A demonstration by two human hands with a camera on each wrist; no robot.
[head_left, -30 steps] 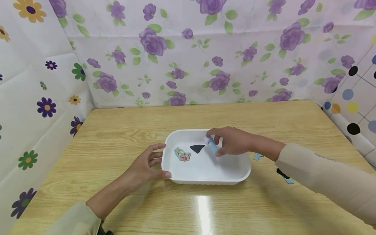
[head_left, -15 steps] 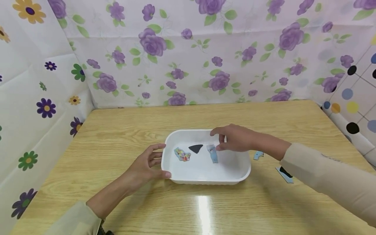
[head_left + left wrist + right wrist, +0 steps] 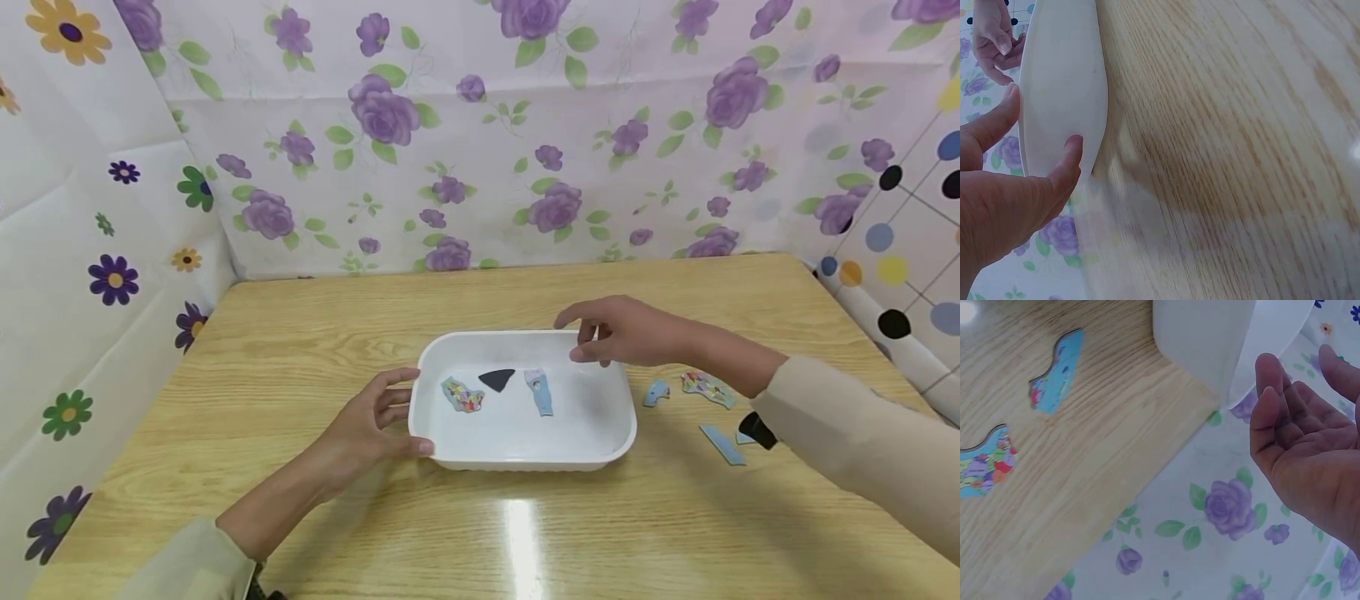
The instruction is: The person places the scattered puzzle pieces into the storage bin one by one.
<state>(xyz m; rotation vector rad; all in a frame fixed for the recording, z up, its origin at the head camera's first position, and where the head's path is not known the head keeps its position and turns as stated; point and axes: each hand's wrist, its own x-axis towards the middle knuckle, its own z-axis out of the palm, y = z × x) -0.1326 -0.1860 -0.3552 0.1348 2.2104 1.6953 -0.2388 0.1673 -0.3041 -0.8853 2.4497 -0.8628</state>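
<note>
A white plastic tray [image 3: 525, 461] sits on the table in front of me. My left hand [image 3: 375, 421] holds its left end, thumb at the front corner and fingers along the side; the left wrist view shows fingertips against the rim and outer wall. Inside lie a colourful printed puzzle piece [image 3: 463, 395], a dark triangular piece [image 3: 497, 380] and a light blue puzzle piece [image 3: 540, 393]. My right hand [image 3: 630, 330], fingers loosely bent and holding nothing, hovers over the tray's back right corner. In the right wrist view its palm [image 3: 1316, 440] is bare.
Right of the tray lie a small blue piece [image 3: 656, 393], a colourful piece [image 3: 708, 388] and a blue strip [image 3: 722, 445], with another partly hidden. A dark object [image 3: 758, 430] shows at my right sleeve. Flowered sheets [image 3: 487, 167] stand behind the table.
The right hand has let go of the light blue puzzle piece, which now lies flat in the tray. That hand has moved up and right, uncovering pieces on the table. The left hand stays put.
</note>
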